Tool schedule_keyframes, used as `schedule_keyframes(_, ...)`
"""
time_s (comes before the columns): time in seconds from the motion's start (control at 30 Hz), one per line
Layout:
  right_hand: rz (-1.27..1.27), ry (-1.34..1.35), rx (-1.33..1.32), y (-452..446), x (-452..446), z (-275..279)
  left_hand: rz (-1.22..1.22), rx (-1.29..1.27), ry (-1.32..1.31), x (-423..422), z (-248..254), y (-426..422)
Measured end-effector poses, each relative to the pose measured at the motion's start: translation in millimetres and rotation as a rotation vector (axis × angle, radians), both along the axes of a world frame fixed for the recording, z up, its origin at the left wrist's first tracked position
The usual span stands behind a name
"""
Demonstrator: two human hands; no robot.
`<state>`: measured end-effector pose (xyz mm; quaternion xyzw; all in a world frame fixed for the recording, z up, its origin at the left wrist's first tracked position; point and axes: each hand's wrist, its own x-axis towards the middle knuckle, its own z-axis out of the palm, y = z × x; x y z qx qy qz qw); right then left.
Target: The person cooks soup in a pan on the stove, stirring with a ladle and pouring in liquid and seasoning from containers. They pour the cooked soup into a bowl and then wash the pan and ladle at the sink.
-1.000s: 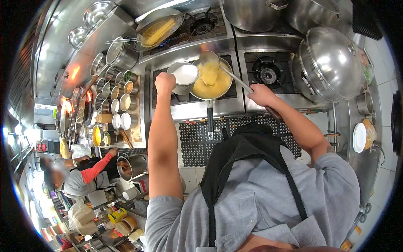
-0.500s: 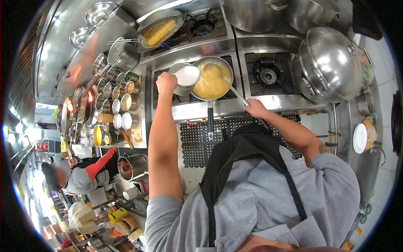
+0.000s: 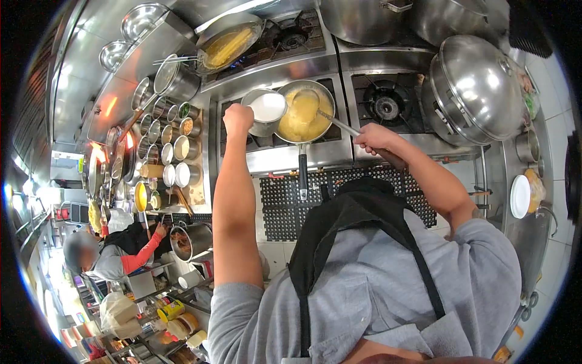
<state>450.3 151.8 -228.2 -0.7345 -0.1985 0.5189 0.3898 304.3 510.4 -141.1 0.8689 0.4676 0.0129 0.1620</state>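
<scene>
Busy steel kitchen, black perforated mat [image 3: 280,209]

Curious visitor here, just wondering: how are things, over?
Left hand holding white-filled pot at pan's edge. Right hand holding ladle, bowl over pan. Pan handle jutting toward person.

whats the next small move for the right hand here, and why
The right hand should probably turn the ladle to tip its yellow load into the pan: its bowl looks full and sits over the pan, while the left hand holds the pot of white contents beside it.
</scene>
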Motion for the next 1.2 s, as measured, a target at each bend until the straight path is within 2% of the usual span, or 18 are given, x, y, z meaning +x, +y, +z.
schedule_keyframes(0.23,0.056,-0.331,-0.064,-1,-2,20,-0.011,0.026,-0.009,-4,-2,1)
schedule_keyframes(0.33,0.145,-0.794,0.061,0,-4,-13,0.018,-0.032,-0.034,-8,10,-7)
schedule_keyframes(0.5,0.141,-0.84,0.04,10,-14,-50,0.073,-0.086,-0.08,-16,-2,5)
schedule_keyframes(0.63,0.044,-0.819,0.055,20,-26,-80,0.105,-0.105,-0.078,-20,5,0)
schedule_keyframes(0.73,0.096,-0.729,0.108,20,-40,-93,0.099,0.049,-0.108,-20,-6,2)
schedule_keyframes(0.83,-0.057,-0.051,0.007,21,-56,-75,0.09,-0.074,-0.104,-25,-1,1)
schedule_keyframes(0.93,-0.2,0.561,0.079,24,-42,-60,0.074,-0.051,-0.078,-23,-10,5)
schedule_keyframes(0.97,-0.242,0.594,0.048,23,-37,-48,0.046,0.086,-0.096,-25,-13,0)
schedule_keyframes(1.0,-0.206,0.527,-0.001,23,-40,-5,-0.027,0.183,-0.077,-28,-35,12)
schedule_keyframes(1.03,-0.197,0.629,0.003,26,-28,-14,-0.146,0.299,0.0,-32,-35,11)
schedule_keyframes(1.07,-0.18,0.455,0.013,28,-34,15,-0.107,0.29,0.01,-29,-54,24)
schedule_keyframes(1.1,-0.096,0.326,0.061,26,-21,-4,-0.066,0.256,-0.028,-30,-47,19)
schedule_keyframes(1.13,-0.088,0.319,0.091,28,-18,1,-0.034,0.261,-0.037,-29,-45,15)
schedule_keyframes(1.17,-0.046,0.198,0.145,26,-12,-10,-0.041,0.244,-0.011,-26,-47,16)
schedule_keyframes(1.2,-0.028,0.197,0.097,27,-7,-2,0.004,0.211,-0.098,-26,-47,13)
